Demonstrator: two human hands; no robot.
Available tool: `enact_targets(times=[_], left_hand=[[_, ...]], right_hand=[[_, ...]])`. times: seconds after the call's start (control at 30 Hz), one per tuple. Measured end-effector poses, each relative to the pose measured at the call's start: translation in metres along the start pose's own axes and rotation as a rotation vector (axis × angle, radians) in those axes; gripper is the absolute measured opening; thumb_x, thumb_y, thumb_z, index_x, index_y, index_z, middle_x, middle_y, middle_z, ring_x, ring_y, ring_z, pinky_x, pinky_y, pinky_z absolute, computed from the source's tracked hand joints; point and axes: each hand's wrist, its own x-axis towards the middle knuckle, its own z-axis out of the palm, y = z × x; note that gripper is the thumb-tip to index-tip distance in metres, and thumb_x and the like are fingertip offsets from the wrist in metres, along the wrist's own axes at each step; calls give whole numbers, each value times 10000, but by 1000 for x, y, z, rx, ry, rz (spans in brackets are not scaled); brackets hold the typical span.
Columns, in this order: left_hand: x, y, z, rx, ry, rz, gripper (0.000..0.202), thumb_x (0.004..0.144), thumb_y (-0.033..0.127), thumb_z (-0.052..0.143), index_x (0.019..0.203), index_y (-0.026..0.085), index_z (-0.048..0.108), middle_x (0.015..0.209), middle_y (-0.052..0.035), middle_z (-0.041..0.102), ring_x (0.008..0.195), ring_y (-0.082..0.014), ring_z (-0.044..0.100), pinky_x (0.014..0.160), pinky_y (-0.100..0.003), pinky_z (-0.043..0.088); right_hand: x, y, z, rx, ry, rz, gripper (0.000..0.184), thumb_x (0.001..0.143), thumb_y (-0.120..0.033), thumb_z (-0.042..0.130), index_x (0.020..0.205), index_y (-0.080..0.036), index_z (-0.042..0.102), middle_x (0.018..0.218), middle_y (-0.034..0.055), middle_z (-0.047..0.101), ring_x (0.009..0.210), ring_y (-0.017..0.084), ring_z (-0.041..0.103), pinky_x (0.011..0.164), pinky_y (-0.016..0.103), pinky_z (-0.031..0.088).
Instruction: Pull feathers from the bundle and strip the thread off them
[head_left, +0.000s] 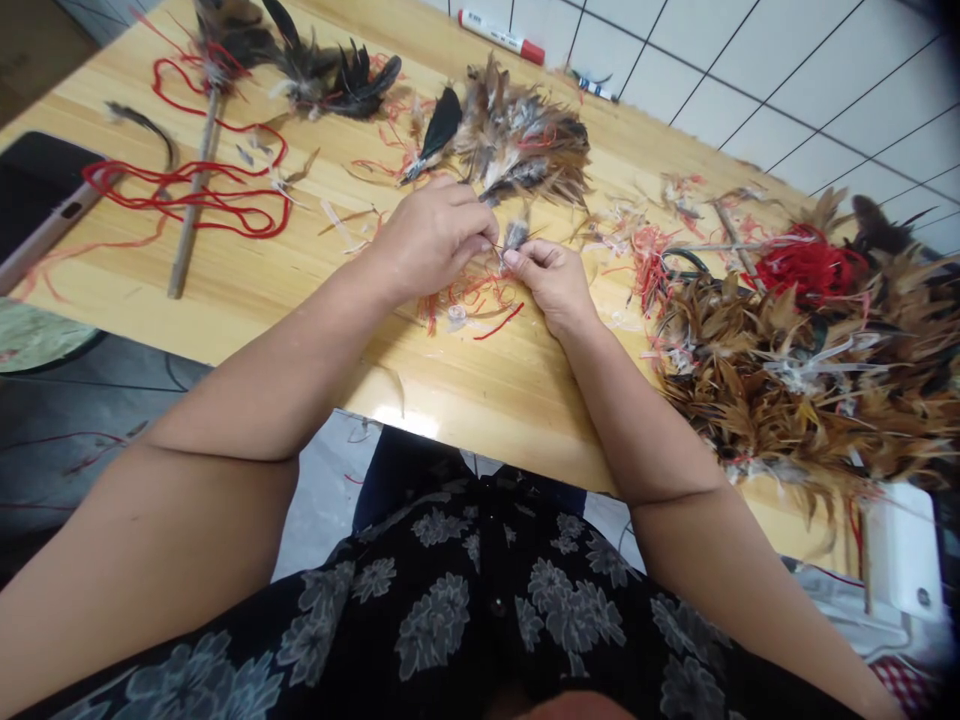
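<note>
View: head, looking down over a floral black shirt [495, 610] at a wooden table [465, 385].
Left hand [431, 240]: fingers curled closed, pinching a thin dark strand [495, 245] at the table's middle.
Right hand [547, 285]: thumb and forefinger closed on a small grey feather [515, 235], which sits just beside the strand.
Stripped so far: loose red threads [469, 300] lie under the hands, and scraps are scattered across the table.
Still bunched: a feather clump [525, 140] near the far edge, and a large brown heap [795, 370] with red thread [806, 262] at the right edge.
Surface: red cord [187, 195] and a wooden stick [196, 190] toward the left; a red marker [501, 36] at the far edge.
Room: white tiles [787, 100] beyond; grey floor [75, 450] below left.
</note>
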Motion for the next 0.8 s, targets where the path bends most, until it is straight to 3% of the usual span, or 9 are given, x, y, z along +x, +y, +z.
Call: enact_targets(times=[0.23, 0.47, 0.57, 0.67, 0.8], left_hand=[[0, 2, 4, 71, 15, 85, 337, 1124, 395, 491, 1114, 317, 818, 1168, -113, 833, 1222, -342, 740, 1191, -577, 551], [6, -21, 16, 24, 148, 261, 275, 1116, 431, 548, 1076, 332, 802, 1058, -83, 808, 1052, -316, 677, 1026, -558, 553], [7, -34, 7, 21, 227, 190, 223, 1094, 405, 588, 1076, 322, 794, 1100, -87, 807, 1069, -319, 655, 1061, -566, 528], [6, -42, -3, -30, 273, 88, 176, 1068, 477, 676, 1026, 342, 780, 1093, -68, 814, 1063, -321, 626, 1104, -582, 512], [4, -28, -4, -146, 227, -19, 128, 991, 441, 786, 945, 322, 773, 1042, -53, 821, 1018, -301, 640, 1101, -554, 544]], right_hand=[[1, 1, -2, 8, -45, 23, 643, 795, -713, 1021, 704, -214, 626, 696, -42, 529, 728, 111, 433, 693, 295, 352], [3, 8, -2, 25, -49, -27, 694, 792, -738, 1014, 697, -221, 561, 687, -53, 477, 713, 104, 391, 678, 288, 316], [3, 9, -2, 44, -25, -41, 692, 834, -747, 981, 709, -229, 540, 698, -49, 462, 732, 112, 413, 697, 282, 347], [4, 10, -3, 66, 7, -45, 694, 868, -762, 947, 720, -237, 519, 706, -47, 444, 740, 117, 433, 708, 280, 374], [5, 15, -5, 93, 50, -52, 668, 923, -758, 904, 742, -244, 519, 719, -45, 430, 730, 120, 427, 708, 285, 395]])
